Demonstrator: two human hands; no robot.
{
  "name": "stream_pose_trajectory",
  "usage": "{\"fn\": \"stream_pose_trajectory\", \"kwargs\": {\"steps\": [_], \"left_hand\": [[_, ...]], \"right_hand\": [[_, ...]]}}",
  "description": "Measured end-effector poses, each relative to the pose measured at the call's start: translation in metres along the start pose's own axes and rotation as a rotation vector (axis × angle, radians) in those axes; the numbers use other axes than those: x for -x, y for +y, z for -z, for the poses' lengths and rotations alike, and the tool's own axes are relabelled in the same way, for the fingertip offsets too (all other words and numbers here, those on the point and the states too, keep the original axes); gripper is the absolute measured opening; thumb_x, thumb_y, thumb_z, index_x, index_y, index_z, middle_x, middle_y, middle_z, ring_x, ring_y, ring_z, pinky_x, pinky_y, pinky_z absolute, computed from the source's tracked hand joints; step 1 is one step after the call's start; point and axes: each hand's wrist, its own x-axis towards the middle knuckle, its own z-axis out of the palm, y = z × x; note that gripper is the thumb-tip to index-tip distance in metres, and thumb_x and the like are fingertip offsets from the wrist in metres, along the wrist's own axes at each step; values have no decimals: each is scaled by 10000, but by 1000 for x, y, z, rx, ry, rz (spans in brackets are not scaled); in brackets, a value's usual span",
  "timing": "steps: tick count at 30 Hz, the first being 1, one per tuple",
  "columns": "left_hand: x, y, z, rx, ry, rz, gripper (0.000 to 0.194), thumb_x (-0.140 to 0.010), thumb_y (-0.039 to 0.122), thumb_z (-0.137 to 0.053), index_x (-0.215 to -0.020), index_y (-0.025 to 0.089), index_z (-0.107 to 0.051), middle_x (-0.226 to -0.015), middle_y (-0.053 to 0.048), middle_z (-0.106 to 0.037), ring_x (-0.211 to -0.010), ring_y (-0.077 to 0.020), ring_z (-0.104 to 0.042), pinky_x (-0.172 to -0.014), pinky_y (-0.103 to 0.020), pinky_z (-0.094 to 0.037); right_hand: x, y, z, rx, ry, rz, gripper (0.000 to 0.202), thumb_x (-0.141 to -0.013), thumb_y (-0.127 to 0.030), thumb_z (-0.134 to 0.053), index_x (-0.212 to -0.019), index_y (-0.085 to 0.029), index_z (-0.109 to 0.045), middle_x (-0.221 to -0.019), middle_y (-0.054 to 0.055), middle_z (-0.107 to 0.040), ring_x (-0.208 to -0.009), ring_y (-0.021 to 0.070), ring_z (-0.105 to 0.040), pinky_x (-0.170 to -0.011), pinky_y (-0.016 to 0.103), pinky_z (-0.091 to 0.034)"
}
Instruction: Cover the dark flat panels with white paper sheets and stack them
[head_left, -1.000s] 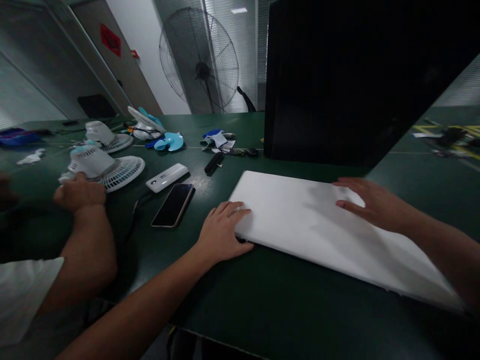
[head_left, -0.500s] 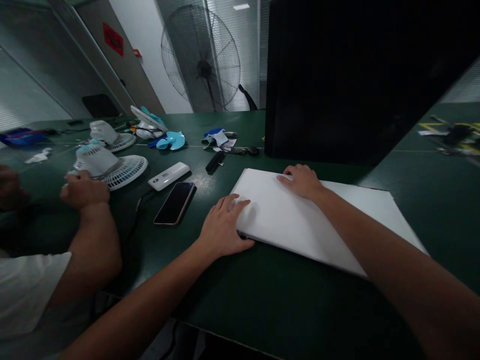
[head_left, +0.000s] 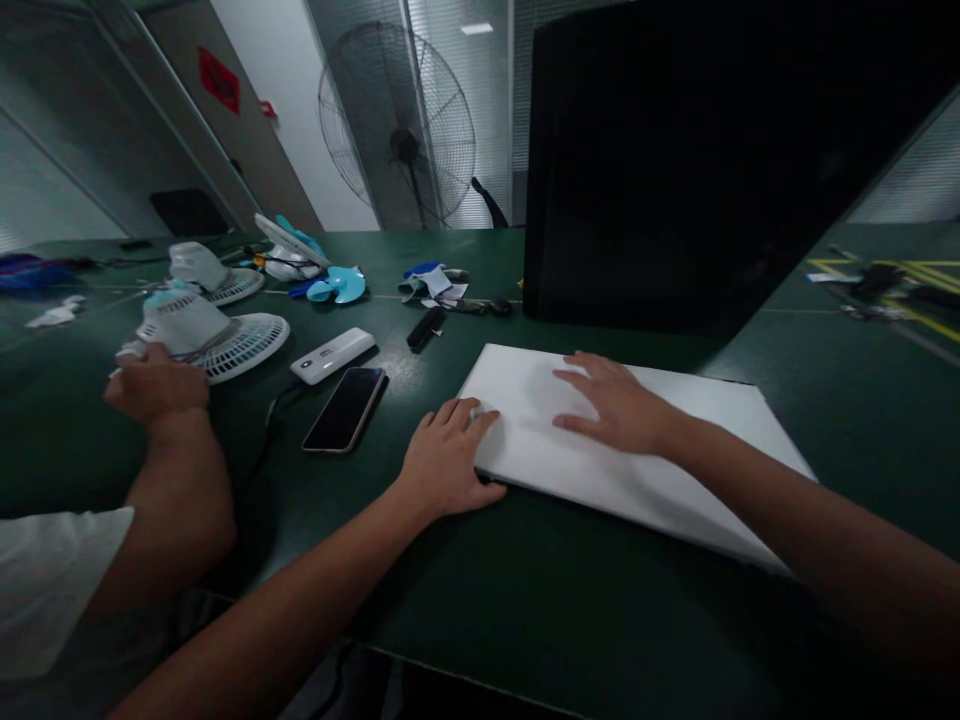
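A flat white rectangular panel [head_left: 525, 390] with a dark underside edge lies on the green table in front of me. My left hand [head_left: 450, 460] is at its near left corner, fingers spread, the index fingertip over the top and the thumb along the front edge. Over the panel's middle, my right hand [head_left: 611, 405] is open with its fingers apart and holds nothing. Whether its palm touches the surface I cannot tell. My right forearm crosses the panel's right part and hides some of it.
Behind the panel rises a large black box-like object [head_left: 652, 180]. To the left lie a phone [head_left: 345, 410], a white power bank [head_left: 333, 356] and a small black object [head_left: 426, 328]. Another person's hand [head_left: 161, 385] is at a white fan part [head_left: 247, 345]. Blue fan blades [head_left: 337, 285] lie farther back.
My right hand has moved from the panel's far edge back toward me, its fingers now more spread. My left hand stays at the corner. The view has shifted slightly.
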Motion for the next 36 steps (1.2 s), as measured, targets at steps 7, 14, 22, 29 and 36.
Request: {"fn": "stream_pose_trajectory", "kwargs": {"steps": [7,14,22,29,36], "left_hand": [[2,3,-1,24,24,2,871,-694,559,-777,-1461,235,-518,-1500,-145,-510,-1362,-418,-477,-1099,-605,-441],[11,7,1,43,172,-16,736,-691,462,-822,-1338,228,-562,-1472,-149,-525,-1332,-401,-500,-1036,-568,-516],[11,7,-3,36,183,-14,506,-667,433,-843,-1084,224,-648,-1222,-98,-671,-1147,-350,-616,-946,-520,-572],[12,6,-3,48,204,-35,411,-701,405,-806,-1041,212,-682,-1145,-81,-723,-1102,-330,-651,-919,-486,-585],[13,2,-7,-11,217,-96,395,-703,447,-826,-1010,212,-743,-1104,-92,-746,-1041,-334,-685,-813,-473,-622]], "right_hand": [[106,-39,-29,-10,-66,209,583,-1042,-569,-341,-1609,-455,-269,-1691,-37,-153,-1570,291,-170,-1257,638,-233],[99,-27,-32,-114,-15,174,563,-1005,-638,-429,-1549,-499,-375,-1649,-55,-293,-1539,289,-266,-1221,633,-312],[101,-32,-39,-7,90,207,506,-1049,-542,-367,-1515,-386,-489,-1604,-6,-378,-1496,300,-354,-1198,639,-356],[102,-35,-43,80,143,214,488,-1063,-501,-341,-1492,-360,-525,-1582,-2,-413,-1472,296,-394,-1175,616,-408],[115,-33,-36,224,292,271,642,-976,-552,-504,-1505,-188,-507,-1587,156,-386,-1413,352,-445,-1121,593,-464]]}}
